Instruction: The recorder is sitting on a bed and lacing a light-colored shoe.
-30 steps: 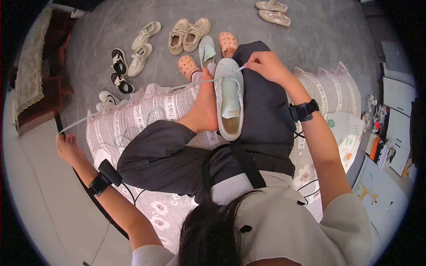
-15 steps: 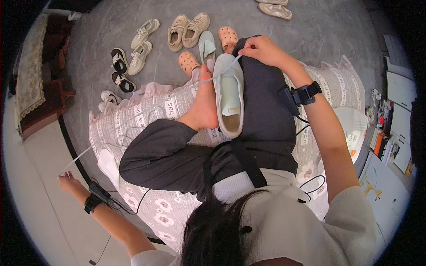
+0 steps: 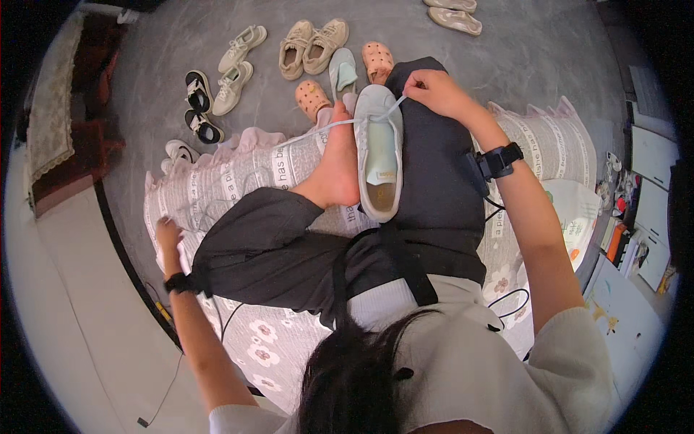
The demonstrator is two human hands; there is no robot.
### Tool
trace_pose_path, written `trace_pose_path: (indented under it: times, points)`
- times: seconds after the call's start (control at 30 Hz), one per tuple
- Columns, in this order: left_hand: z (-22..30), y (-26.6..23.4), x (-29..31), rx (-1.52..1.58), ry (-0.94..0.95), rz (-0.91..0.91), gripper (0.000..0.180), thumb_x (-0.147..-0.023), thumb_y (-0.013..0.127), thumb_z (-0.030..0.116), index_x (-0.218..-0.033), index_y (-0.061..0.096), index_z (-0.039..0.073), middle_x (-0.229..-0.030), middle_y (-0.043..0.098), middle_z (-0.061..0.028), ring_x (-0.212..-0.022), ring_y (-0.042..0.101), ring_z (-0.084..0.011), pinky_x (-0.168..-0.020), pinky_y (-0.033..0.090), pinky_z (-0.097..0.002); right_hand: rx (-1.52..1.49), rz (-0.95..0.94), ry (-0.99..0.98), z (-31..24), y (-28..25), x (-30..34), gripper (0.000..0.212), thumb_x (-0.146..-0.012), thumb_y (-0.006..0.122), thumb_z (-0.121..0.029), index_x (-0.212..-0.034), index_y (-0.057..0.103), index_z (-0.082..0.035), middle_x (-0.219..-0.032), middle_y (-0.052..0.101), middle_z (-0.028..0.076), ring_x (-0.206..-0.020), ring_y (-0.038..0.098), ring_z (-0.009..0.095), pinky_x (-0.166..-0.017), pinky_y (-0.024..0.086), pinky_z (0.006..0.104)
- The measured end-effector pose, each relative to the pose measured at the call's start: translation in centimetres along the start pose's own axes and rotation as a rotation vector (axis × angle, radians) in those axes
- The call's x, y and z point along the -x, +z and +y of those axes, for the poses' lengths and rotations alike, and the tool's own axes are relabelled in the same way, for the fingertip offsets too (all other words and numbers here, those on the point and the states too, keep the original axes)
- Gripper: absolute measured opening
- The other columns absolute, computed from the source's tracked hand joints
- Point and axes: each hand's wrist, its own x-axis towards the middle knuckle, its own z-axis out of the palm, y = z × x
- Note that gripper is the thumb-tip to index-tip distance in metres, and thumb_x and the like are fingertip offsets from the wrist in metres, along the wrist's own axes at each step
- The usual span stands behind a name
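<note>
A light grey-white sneaker (image 3: 379, 202) with a pale mint tongue rests on my dark trouser leg, toe pointing away from me. My right hand (image 3: 431, 90) is closed in a pinch on one end of its pale shoelace (image 3: 392, 109), beyond the toe on the right. From the shoe's upper part the lace also runs left, across my bare foot (image 3: 336, 170) and over the bedspread. At the bed's left edge, my left hand (image 3: 169, 233) is held low with curled fingers; what they hold, if anything, is too small to make out.
A patterned bedspread (image 3: 264, 354) lies under me. On the grey floor ahead are a matching sneaker (image 3: 343, 71), peach clogs (image 3: 312, 99), beige sneakers (image 3: 325, 47), cream sneakers (image 3: 233, 88) and black-and-white shoes (image 3: 197, 92). A white bag (image 3: 575, 213) lies at the right. Thin cables hang from my wrist straps.
My left hand has moved up and right, from beyond the bed's edge to beside it. The lace stretched toward it has gone slack. My right hand keeps its pinch and has shifted slightly.
</note>
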Motion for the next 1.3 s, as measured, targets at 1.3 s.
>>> trace_pose_path:
  times: [1.3]
  points:
    - [21.0, 31.5, -3.4, -1.116, 0.989, 0.231, 0.020, -0.073, 0.047, 0.015, -0.085, 0.063, 0.014, -0.081, 0.050, -0.0076, -0.078, 0.054, -0.0225, -0.088, 0.026, -0.0460, 0.230, -0.112, -0.019, -0.6, 5.4, 1.9, 0.021, -0.069, 0.054, -0.020, -0.068, 0.058, 0.001, -0.069, 0.055, 0.017, -0.068, 0.055, 0.033, -0.063, 0.044, 0.0384]
